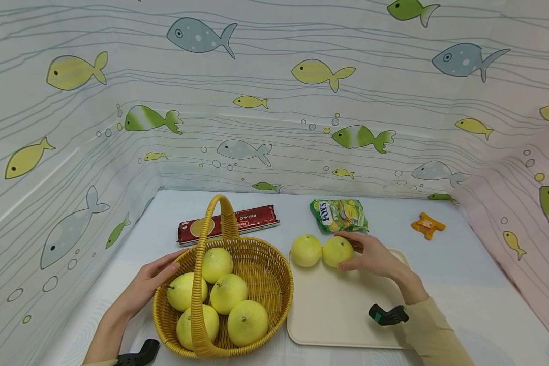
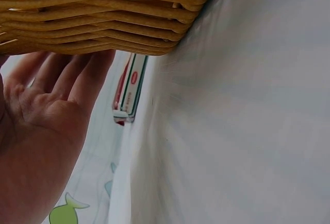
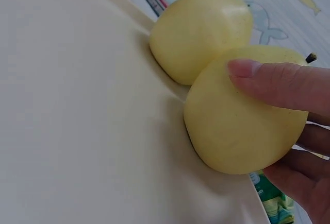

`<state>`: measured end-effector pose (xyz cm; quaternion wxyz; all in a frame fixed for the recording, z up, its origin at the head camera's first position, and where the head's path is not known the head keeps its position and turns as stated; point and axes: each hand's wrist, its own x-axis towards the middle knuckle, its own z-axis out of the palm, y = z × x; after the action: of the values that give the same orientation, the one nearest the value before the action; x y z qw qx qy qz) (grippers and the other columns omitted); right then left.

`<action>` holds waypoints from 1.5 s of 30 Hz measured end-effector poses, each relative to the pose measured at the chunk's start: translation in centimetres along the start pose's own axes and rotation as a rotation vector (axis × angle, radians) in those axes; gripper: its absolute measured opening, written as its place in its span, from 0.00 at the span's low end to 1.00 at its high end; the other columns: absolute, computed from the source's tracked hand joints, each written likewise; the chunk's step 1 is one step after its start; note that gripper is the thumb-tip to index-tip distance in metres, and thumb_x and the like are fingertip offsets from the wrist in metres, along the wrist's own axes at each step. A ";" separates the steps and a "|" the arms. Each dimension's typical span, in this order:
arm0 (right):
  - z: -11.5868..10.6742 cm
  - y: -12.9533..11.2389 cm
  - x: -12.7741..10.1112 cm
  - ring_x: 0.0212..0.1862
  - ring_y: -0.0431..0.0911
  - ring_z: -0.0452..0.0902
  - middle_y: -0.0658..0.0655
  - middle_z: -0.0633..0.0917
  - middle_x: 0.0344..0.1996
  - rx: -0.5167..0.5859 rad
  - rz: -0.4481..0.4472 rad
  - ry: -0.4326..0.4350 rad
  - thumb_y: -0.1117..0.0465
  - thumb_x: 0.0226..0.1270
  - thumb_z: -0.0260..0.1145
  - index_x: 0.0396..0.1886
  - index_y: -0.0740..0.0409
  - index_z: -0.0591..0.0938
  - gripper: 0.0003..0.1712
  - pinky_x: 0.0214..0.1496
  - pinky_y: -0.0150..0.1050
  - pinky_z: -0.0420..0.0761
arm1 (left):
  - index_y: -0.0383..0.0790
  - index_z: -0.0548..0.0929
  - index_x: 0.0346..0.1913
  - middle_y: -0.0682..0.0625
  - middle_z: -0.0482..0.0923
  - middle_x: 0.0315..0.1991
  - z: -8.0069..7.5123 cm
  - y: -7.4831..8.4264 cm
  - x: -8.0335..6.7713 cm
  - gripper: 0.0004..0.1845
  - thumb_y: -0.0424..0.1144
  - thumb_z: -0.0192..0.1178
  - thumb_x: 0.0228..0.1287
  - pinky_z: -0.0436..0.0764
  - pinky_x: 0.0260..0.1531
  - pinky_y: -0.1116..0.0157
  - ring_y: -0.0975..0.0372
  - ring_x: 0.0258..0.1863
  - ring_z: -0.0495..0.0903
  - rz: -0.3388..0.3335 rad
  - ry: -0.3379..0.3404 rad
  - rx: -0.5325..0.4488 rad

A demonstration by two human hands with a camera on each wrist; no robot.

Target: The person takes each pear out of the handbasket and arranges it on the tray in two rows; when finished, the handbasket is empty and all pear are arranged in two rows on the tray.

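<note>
At the far edge of the cream tray [image 1: 334,315], my right hand [image 1: 370,256] grips a round yellow pear [image 1: 337,252], thumb on one side and fingers round the other. A second yellow pear [image 1: 306,250] lies on the tray to its left, touching it. On the left stands a woven basket [image 1: 281,305] with a tall handle, holding several yellow pears [image 1: 248,323]. My left hand [image 1: 148,279] rests on the basket's left rim. In the left wrist view its fingers [image 2: 85,82] reach extended against the woven side, their tips hidden.
Behind the basket lies a long red biscuit pack [image 1: 256,217]. A green Fox's candy bag [image 1: 340,214] sits just beyond the tray. Farther right is a small orange wrapped packet [image 1: 427,225]. A fish-patterned cloth wall [image 1: 274,127] encloses the table's back and sides.
</note>
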<state>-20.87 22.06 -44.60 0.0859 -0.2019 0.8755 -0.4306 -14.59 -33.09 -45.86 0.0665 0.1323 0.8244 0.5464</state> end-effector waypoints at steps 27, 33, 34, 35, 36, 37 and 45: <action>-1.3 -0.6 -0.3 0.68 0.59 0.71 0.63 0.76 0.67 0.068 -0.064 0.036 0.53 0.54 0.80 0.69 0.62 0.73 0.44 0.68 0.46 0.72 | 0.40 0.65 0.75 0.63 0.72 0.66 0.0 0.0 -0.1 0.24 0.39 0.46 0.81 0.72 0.56 0.79 0.80 0.62 0.70 0.005 0.004 -0.006; -1.5 -0.8 -0.4 0.68 0.60 0.71 0.60 0.76 0.66 0.086 -0.066 0.050 0.53 0.55 0.80 0.69 0.61 0.74 0.43 0.68 0.45 0.71 | 0.40 0.66 0.75 0.62 0.72 0.67 0.1 0.0 -0.1 0.24 0.40 0.46 0.81 0.71 0.56 0.79 0.80 0.62 0.70 -0.002 0.004 -0.009; -1.6 -0.9 -0.4 0.68 0.60 0.71 0.61 0.76 0.66 0.084 -0.068 0.053 0.53 0.55 0.80 0.69 0.60 0.74 0.43 0.68 0.46 0.71 | 0.40 0.66 0.75 0.61 0.72 0.67 0.1 0.0 -0.1 0.24 0.40 0.46 0.81 0.71 0.56 0.79 0.80 0.62 0.70 -0.002 0.004 -0.009; -1.6 -1.0 -0.5 0.68 0.60 0.71 0.60 0.77 0.66 0.082 -0.069 0.058 0.53 0.55 0.80 0.69 0.60 0.74 0.43 0.68 0.46 0.71 | 0.40 0.66 0.75 0.60 0.72 0.67 0.1 0.0 -0.1 0.24 0.40 0.46 0.81 0.71 0.56 0.79 0.80 0.62 0.70 -0.002 0.003 -0.008; -1.6 -1.1 -0.5 0.68 0.61 0.71 0.60 0.77 0.66 0.079 -0.072 0.064 0.53 0.55 0.79 0.69 0.59 0.74 0.42 0.68 0.46 0.72 | 0.40 0.65 0.75 0.59 0.72 0.68 0.1 0.0 -0.1 0.24 0.40 0.46 0.81 0.71 0.56 0.79 0.80 0.62 0.70 -0.002 0.002 -0.008; -1.7 -1.2 -0.6 0.68 0.61 0.71 0.60 0.76 0.66 0.078 -0.076 0.071 0.53 0.55 0.79 0.69 0.59 0.74 0.42 0.68 0.46 0.72 | 0.40 0.65 0.75 0.58 0.72 0.68 0.1 0.0 -0.1 0.24 0.40 0.46 0.81 0.72 0.56 0.79 0.80 0.62 0.70 -0.003 0.001 -0.009; -2.2 -2.5 -1.0 0.69 0.59 0.70 0.60 0.75 0.68 0.098 -0.100 0.112 0.55 0.58 0.78 0.71 0.57 0.73 0.41 0.67 0.38 0.73 | 0.40 0.65 0.75 0.61 0.72 0.67 0.0 0.0 0.0 0.25 0.41 0.46 0.81 0.72 0.56 0.79 0.80 0.62 0.70 -0.019 0.004 -0.006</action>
<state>-19.94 22.72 -41.30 0.0249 -0.2167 0.8455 -0.4875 -14.58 -33.09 -45.83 0.0706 0.1230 0.8241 0.5483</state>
